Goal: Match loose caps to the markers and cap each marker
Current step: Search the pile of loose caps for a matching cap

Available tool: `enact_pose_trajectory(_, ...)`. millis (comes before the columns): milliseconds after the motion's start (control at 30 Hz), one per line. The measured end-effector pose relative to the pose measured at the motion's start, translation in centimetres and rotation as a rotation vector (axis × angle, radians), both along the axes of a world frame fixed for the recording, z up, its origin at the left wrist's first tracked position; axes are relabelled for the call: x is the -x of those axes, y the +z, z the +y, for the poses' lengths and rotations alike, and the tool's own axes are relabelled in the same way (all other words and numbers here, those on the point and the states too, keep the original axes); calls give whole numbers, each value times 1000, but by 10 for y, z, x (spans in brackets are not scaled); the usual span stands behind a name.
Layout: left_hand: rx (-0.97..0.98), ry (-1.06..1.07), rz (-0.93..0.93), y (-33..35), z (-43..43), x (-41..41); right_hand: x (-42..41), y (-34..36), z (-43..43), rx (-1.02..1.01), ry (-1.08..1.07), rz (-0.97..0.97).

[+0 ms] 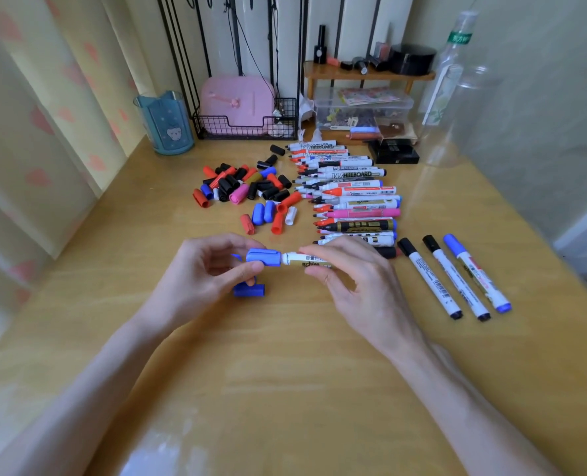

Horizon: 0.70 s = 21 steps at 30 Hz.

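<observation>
Two hands worked over the middle of the bench (285, 372), nearer its front edge than its far one. The left hand (209, 269) had its grip clamped on one blue cap (263, 257). The right hand (357, 283) had its grip clamped on the barrel of one white-and-gold marker (304, 262). The cap's mouth met the marker's white collar, and the two lay level in one line just above the wood. A second blue cap (249, 290) showed beneath the left hand's fingers; whether it was held or lay on the bench could not be told.

Toward the right edge lay three capped markers (457, 276), side by side but apart: two with black caps, one with blue. Beyond the hands a column of uncapped markers (350, 194) ran toward the far edge, tips pointing left. There were roughly twenty, packed too tightly for an exact count. Left of that column sat the loose caps (247, 190), some thirty in black, red, blue, white and one pink. Two blue ones lay side by side at the near fringe.

The bench was glossy yellow wood. Along its far edge stood one blue cup (165, 125) near the left corner, one black wire basket (247, 127), and one low wooden shelf (367, 75) over one clear box (364, 108). One clear bottle (450, 70) stood toward the right corner. A pale curtain (44, 97) with pink hearts hung along the left edge.
</observation>
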<state>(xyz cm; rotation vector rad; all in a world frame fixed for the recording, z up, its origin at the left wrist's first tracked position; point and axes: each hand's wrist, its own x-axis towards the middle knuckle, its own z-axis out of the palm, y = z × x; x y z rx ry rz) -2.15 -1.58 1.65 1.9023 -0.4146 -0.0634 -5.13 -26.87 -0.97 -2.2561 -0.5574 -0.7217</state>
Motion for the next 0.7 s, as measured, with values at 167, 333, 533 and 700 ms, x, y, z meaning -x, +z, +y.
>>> enact_pose_trajectory(167,-203,-55,-164,-5,0,4,3,-1,2,37,44,15)
enact_pose_trajectory(333,-180,-53,-168,-7,-4,6,6,-5,4,17,38,3)
enact_pose_trajectory(533,-158,-74,-191,-6,-7,10,10,-6,4,-29,27,0)
enact_pose_trajectory(700,-150,-86,-193,-5,-7,11,11,-6,8,-17,3,-21)
